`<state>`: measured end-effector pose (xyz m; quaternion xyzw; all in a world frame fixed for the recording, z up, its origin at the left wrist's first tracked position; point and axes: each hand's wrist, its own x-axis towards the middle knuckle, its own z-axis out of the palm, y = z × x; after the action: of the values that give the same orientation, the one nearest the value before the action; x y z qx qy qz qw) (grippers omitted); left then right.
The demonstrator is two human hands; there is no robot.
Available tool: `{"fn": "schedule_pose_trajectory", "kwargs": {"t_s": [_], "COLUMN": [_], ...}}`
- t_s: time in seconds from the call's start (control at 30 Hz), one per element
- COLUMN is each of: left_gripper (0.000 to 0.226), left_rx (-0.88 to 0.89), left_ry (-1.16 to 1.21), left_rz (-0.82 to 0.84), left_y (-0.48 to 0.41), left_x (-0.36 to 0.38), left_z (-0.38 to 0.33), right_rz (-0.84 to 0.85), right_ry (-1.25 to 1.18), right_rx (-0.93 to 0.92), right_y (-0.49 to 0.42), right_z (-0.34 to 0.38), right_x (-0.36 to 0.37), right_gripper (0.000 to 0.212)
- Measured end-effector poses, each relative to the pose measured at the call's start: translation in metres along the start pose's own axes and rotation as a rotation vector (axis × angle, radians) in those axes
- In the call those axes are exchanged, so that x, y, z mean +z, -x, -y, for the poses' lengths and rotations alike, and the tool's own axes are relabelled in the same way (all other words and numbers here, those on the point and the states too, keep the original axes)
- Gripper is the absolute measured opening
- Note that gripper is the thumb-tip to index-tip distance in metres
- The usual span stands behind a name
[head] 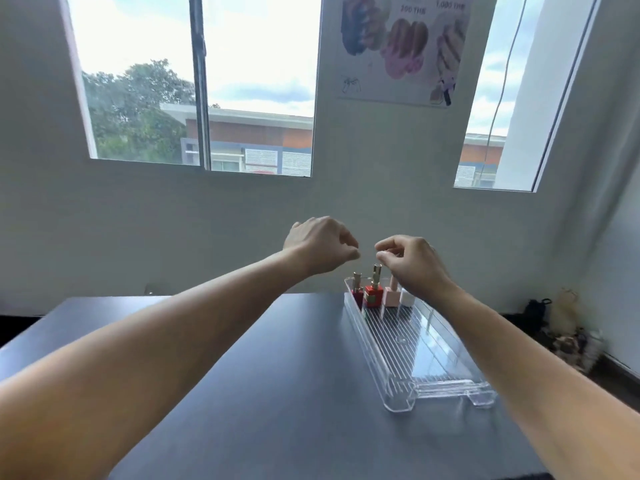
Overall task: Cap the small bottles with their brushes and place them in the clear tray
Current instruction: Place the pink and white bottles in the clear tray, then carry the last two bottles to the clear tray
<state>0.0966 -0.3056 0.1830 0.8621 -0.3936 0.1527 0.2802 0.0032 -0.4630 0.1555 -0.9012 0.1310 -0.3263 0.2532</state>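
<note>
A long clear ribbed tray [412,355] lies on the dark table [277,375], running away from me. At its far end stand several small capped bottles in a row: a dark red bottle [357,293], a bright red bottle [374,292] with a gold cap, a pale pink bottle [391,296] and a white bottle [407,297]. My left hand [318,245] hovers above and left of the bottles, fingers curled loosely with nothing in them. Just over the pink and white bottles hangs my right hand [414,263], fingers curled, nothing visibly held.
The table's far edge meets a grey wall with two windows and a nail poster. Dark bags and clutter [568,327] sit on the floor at the right. The tray's near part holds nothing.
</note>
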Motion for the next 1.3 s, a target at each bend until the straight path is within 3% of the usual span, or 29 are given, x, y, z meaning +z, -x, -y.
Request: {"fn": "schedule_pose_trajectory", "kwargs": {"t_s": [0.43,0.77,0.93,1.3], "left_gripper": [0.016,0.039,0.04,0.017], "left_rx": [-0.205,-0.441,-0.495,-0.495], "left_ry": [0.034,0.118,0.237,0.295], "left_rz": [-0.114,0.066,0.067,-0.007], "left_y": [0.186,0.27,0.284,0.282], "left_x": [-0.141,-0.166,-0.156,-0.135], "left_z": [0.118,0.194,0.204,0.209], "right_rz": [0.258,0.549,0.567,0.49], "right_ry": [-0.326,-0.212,-0.181,-0.116], "right_rx": [-0.116,-0.241,-0.235,-0.248], "right_y": [0.106,0.154,0.164,0.17], "right_z": [0.157,0.22,0.229,0.23], "right_x": [0.096,0.155,0.171,0.188], "right_gripper": [0.007,0.035,0.032,0.02]}}
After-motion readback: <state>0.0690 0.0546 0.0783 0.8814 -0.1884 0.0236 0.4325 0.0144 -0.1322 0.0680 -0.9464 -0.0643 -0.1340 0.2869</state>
